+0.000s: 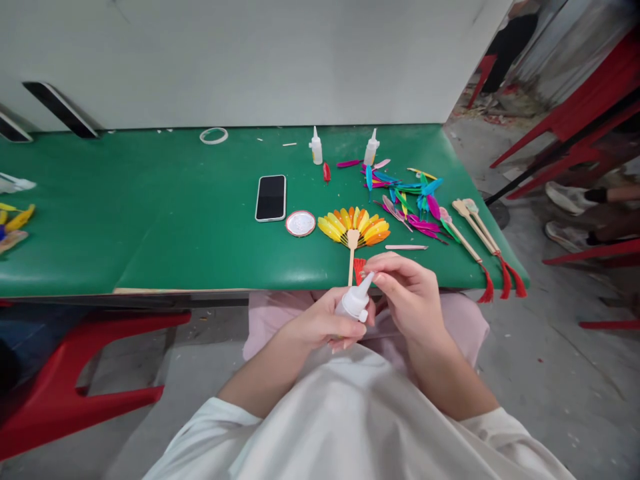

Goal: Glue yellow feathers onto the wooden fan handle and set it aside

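The smooth white bottle (353,304), with cone-shaped nozzle (367,283), is above the lap (273,320); the left hand (325,320) has its grip clamped around it. The right hand (411,293) is at the nozzle's tip (whether its grip pinches, I cannot tell). Beyond, a yellow-orange feather fan (353,237) lies on the glossy green table (150,213).

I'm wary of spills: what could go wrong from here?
The left hand might squeeze the white plastic, cone-tipped bottle too hard, wetting the right hand at its nozzle. Drips could mark the yellow-and-orange feather fan just beyond. The red tassels on pale wooden handles reach the green table's front edge and might snag.
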`<action>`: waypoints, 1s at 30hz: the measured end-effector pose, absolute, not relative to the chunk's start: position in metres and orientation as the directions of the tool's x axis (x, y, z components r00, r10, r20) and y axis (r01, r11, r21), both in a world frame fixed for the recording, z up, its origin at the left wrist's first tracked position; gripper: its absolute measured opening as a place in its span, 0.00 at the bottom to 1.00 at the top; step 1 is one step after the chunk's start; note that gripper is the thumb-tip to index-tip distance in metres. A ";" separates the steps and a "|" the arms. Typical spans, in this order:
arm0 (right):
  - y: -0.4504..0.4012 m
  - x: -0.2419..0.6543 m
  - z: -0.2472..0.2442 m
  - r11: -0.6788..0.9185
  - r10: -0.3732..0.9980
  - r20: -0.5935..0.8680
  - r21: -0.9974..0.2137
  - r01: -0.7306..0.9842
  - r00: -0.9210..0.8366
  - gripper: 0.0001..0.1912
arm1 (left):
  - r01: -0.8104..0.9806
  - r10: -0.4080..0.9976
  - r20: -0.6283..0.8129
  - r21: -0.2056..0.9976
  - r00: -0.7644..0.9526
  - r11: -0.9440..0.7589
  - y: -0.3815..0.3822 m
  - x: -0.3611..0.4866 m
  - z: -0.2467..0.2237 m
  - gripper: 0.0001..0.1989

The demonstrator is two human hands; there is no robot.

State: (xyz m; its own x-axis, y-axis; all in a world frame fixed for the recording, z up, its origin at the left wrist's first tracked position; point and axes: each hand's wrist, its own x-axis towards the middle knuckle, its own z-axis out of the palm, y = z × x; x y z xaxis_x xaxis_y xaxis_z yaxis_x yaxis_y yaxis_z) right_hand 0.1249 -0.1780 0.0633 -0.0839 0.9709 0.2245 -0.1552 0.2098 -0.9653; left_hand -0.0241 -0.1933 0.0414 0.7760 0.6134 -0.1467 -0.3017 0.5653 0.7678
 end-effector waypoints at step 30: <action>-0.183 0.124 0.068 0.113 0.988 0.140 -0.942 -0.316 -0.066 0.03 | -0.582 0.666 0.036 0.524 0.745 0.623 -0.195 -0.007 0.025 0.26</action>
State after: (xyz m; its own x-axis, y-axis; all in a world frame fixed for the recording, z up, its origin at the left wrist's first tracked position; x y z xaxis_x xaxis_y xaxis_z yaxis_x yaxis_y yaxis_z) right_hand 0.1244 -0.1832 0.0680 -0.0660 0.9879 0.1402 -0.3157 0.1127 -0.9421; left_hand -0.0075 -0.1949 0.0250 0.7452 0.6659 0.0357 -0.5816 0.6227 0.5235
